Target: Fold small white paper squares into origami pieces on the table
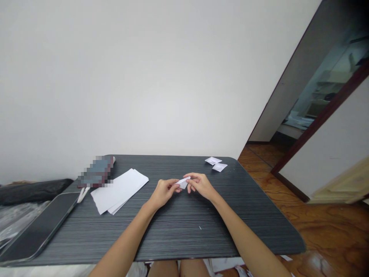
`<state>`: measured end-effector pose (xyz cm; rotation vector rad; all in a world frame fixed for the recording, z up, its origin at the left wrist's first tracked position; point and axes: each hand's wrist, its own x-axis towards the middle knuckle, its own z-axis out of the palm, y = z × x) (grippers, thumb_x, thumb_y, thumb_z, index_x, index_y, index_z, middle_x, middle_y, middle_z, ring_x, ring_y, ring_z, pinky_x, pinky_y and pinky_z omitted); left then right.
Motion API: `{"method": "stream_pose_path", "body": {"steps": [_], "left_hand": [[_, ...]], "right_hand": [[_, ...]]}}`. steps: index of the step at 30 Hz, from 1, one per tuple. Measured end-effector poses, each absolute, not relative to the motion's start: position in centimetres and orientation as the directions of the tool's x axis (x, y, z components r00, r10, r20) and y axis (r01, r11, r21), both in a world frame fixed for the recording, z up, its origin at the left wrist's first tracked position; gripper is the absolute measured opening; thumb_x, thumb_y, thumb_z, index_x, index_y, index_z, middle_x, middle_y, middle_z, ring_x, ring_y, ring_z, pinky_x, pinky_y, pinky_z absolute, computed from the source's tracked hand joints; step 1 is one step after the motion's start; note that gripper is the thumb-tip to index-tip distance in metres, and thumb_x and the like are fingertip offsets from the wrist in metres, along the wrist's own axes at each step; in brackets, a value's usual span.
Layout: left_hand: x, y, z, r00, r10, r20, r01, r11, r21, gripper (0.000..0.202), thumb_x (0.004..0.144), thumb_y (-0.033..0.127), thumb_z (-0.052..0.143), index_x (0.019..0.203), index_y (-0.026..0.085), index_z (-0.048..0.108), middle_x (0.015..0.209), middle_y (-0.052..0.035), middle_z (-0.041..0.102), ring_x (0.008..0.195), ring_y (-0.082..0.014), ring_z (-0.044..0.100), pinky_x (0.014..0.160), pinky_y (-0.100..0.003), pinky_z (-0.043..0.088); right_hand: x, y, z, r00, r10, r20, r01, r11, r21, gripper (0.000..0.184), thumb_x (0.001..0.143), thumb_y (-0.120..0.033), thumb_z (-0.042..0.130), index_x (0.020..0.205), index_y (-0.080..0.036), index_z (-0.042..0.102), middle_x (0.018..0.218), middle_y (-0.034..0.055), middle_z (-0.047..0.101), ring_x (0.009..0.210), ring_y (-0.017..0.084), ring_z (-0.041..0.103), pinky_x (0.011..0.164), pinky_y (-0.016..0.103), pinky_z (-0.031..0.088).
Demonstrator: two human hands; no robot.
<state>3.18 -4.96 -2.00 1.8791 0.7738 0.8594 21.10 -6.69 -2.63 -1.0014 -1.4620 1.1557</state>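
Observation:
Between my hands is a small piece of folded white paper, raised a little over the dark table. My left hand pinches its left end between thumb and fingers. At the other end, my right hand grips the paper between thumb and index finger, with the remaining fingers curled below. Two folded paper pieces of similar white paper lie close together at the table's back right. To the left of my hands rests a short stack of white paper sheets.
A phone, partly pixelated, lies at the back left with a white cable by it. A black tray-like recess runs along the left edge. Behind the table rises a white wall. Paper scraps lie on the wooden floor.

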Motion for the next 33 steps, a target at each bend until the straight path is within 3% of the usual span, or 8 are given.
{"method": "stream_pose_path", "body": {"steps": [8,15,19,24,29,33], "left_hand": [[3.0,-4.9,-1.7,0.571,0.784,0.242,0.177,-0.406,0.896,0.027,0.076,0.031,0.048,0.093,0.016,0.063,0.079,-0.0061,0.068,0.070,-0.0192,0.064,0.062,-0.024,0.047],[3.1,-5.1,-1.7,0.582,0.777,0.238,0.130,-0.378,0.916,0.026,0.074,0.031,0.050,0.087,0.014,0.065,0.074,-0.0073,0.067,0.069,-0.0200,0.063,0.063,-0.026,0.048],[3.3,-5.5,-1.4,0.582,0.779,0.233,0.106,-0.357,0.928,0.026,0.074,0.032,0.050,0.083,0.012,0.064,0.070,-0.0083,0.067,0.062,-0.0185,0.063,0.060,-0.026,0.049],[3.6,-5.8,-1.1,0.568,0.786,0.245,0.139,-0.385,0.912,0.028,0.075,0.035,0.048,0.076,0.010,0.063,0.059,-0.0063,0.065,0.043,-0.0124,0.056,0.041,-0.020,0.042],[3.8,-6.0,-1.2,0.539,0.778,0.323,0.200,-0.490,0.848,0.027,0.077,0.034,0.047,0.070,0.013,0.063,0.054,-0.0043,0.063,0.046,-0.0118,0.056,0.049,-0.020,0.043],[3.9,-5.9,-1.6,0.575,0.777,0.257,0.225,-0.452,0.863,0.030,0.079,0.036,0.043,0.073,0.013,0.061,0.052,-0.0022,0.062,0.033,-0.0079,0.049,0.036,-0.016,0.035]], "right_hand": [[21.5,-6.9,-2.2,-0.199,0.958,0.207,-0.003,0.211,-0.977,0.029,0.068,-0.031,0.058,0.087,-0.009,0.059,0.051,0.0025,0.061,0.043,0.012,0.055,0.040,0.020,0.035],[21.6,-7.1,-2.4,-0.156,0.955,0.252,0.084,0.267,-0.960,0.025,0.068,-0.034,0.058,0.073,-0.010,0.062,0.045,0.0019,0.059,0.036,0.009,0.049,0.039,0.021,0.035],[21.3,-7.3,-2.3,-0.150,0.952,0.266,0.108,0.283,-0.953,0.024,0.071,-0.034,0.055,0.070,-0.011,0.060,0.045,0.0016,0.059,0.035,0.008,0.047,0.038,0.021,0.035],[20.5,-7.8,-1.9,-0.155,0.941,0.302,0.149,0.324,-0.934,0.022,0.073,-0.033,0.052,0.071,-0.013,0.061,0.048,0.0019,0.059,0.039,0.010,0.050,0.040,0.022,0.037],[20.2,-7.7,-1.9,-0.215,0.951,0.220,0.115,0.248,-0.962,0.020,0.070,-0.031,0.055,0.076,-0.013,0.059,0.040,-0.0032,0.052,0.034,0.009,0.049,0.036,0.019,0.033],[20.3,-7.4,-2.2,-0.143,0.965,0.222,0.105,0.238,-0.966,0.019,0.070,-0.031,0.054,0.070,-0.012,0.059,0.039,-0.0026,0.053,0.033,0.009,0.048,0.035,0.019,0.032]]}}
